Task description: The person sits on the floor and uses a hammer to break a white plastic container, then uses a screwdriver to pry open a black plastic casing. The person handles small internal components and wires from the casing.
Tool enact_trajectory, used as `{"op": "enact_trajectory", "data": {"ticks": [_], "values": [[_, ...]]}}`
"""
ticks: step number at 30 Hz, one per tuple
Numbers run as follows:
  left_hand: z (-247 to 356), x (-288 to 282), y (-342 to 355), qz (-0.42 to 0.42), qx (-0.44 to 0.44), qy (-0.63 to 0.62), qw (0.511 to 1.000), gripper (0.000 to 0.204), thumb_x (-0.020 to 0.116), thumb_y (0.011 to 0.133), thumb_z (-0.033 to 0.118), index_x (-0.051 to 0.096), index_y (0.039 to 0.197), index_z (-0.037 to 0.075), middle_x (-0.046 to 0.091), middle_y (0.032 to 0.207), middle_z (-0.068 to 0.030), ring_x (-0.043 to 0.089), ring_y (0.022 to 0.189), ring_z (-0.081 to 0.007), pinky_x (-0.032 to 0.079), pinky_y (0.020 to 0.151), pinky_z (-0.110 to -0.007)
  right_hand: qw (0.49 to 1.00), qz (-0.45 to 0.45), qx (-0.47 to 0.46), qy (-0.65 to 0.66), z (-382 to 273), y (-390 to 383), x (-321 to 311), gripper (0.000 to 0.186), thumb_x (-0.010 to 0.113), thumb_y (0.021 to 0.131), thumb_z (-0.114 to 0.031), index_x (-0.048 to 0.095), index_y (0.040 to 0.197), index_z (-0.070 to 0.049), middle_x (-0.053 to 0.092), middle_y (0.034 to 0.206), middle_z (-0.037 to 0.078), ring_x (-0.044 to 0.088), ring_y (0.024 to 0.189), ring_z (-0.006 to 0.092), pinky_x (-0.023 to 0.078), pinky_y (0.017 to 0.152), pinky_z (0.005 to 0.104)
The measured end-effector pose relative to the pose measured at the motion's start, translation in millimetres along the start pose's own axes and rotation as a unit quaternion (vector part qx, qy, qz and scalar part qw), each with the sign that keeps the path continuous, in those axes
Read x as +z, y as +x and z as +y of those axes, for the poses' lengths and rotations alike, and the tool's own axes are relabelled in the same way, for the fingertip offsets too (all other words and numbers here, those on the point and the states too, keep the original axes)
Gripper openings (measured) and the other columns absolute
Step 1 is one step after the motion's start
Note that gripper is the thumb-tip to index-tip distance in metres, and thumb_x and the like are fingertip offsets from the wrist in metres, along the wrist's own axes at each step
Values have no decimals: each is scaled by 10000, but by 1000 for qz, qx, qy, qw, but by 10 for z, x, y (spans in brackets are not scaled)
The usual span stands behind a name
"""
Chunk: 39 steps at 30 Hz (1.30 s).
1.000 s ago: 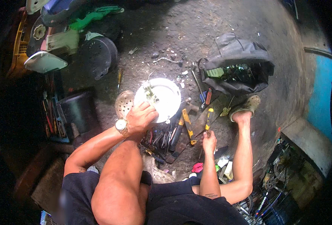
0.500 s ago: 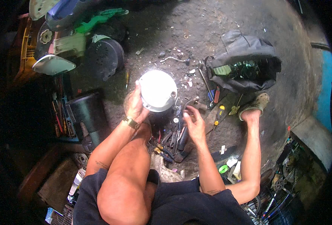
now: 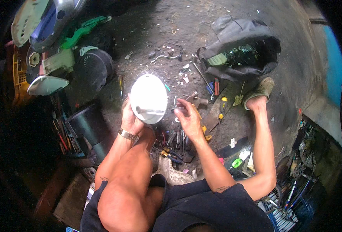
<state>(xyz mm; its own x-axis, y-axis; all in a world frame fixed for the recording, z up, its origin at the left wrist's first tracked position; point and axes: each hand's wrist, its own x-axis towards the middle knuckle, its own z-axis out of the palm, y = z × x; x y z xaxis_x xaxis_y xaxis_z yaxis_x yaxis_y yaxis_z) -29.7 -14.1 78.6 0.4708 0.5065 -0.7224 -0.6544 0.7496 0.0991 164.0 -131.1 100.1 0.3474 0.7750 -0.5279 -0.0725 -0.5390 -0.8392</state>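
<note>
My left hand (image 3: pixel 130 118) grips a round white casing (image 3: pixel 149 96) from its left and lower side. The casing is tilted, its face glaring bright, with a dark spot low on the left. My right hand (image 3: pixel 191 120) hovers by the casing's right edge, thumb and forefinger apart. A faint thin line, perhaps a wire, shows between that edge and the thumb; I cannot tell if the hand touches it. Just beyond these fingers lies a hammer (image 3: pixel 200 101). Below the hands lie several pliers (image 3: pixel 171 154), their handles partly hidden.
A grey bag (image 3: pixel 244 46) gapes at the far right. Beside it are a red screwdriver (image 3: pixel 216 87) and a yellow-handled tool (image 3: pixel 222 106). A black round tub (image 3: pixel 95 69) and a dark bucket (image 3: pixel 86 123) stand left. Small scraps litter the floor; a bright green ring (image 3: pixel 237 162) lies right.
The casing has tilted and now looks narrower, its dark spot shifted from right to lower left. Both hands have moved left in the picture; the whole view has shifted too.
</note>
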Motion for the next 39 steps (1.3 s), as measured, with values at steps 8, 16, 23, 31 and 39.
{"op": "enact_trajectory", "data": {"ticks": [8,16,23,31,39], "values": [[49,-381,0,-72,-117,-8,990,337,520,982,447,576,964,115,568,758,-37,547,697,-170,466,640,-321,977,-71,-166,-113,-575,-46,-10,786,769,787,-210,395,1469,-103,411,1457,163,459,1316,321,405,1092,431],[-4,-159,-55,35,-239,53,969,383,482,1000,419,446,704,178,350,542,28,343,541,-134,322,524,-282,974,-159,-32,156,-90,924,-275,752,611,883,-152,264,1550,-150,381,1538,95,410,1364,257,415,1051,425],[-75,-57,147,139,-104,202,964,390,540,999,394,446,695,167,405,555,21,367,490,-155,340,487,-296,976,49,100,188,378,1199,11,515,586,932,-121,428,1418,-56,592,1188,121,634,937,169,559,732,288],[85,102,409,152,259,677,672,563,660,908,474,562,1206,7,683,1040,-182,658,968,-271,505,847,-390,997,73,-8,4,674,648,154,347,597,904,-70,583,1250,-45,634,1093,63,640,880,144,541,720,291],[50,-9,684,90,195,708,673,523,646,930,231,476,1381,27,647,1207,-167,655,1023,-244,566,768,-348,988,100,-6,-114,321,72,-80,376,609,879,-64,586,1255,-57,570,1198,150,627,1016,257,548,819,356]]}}
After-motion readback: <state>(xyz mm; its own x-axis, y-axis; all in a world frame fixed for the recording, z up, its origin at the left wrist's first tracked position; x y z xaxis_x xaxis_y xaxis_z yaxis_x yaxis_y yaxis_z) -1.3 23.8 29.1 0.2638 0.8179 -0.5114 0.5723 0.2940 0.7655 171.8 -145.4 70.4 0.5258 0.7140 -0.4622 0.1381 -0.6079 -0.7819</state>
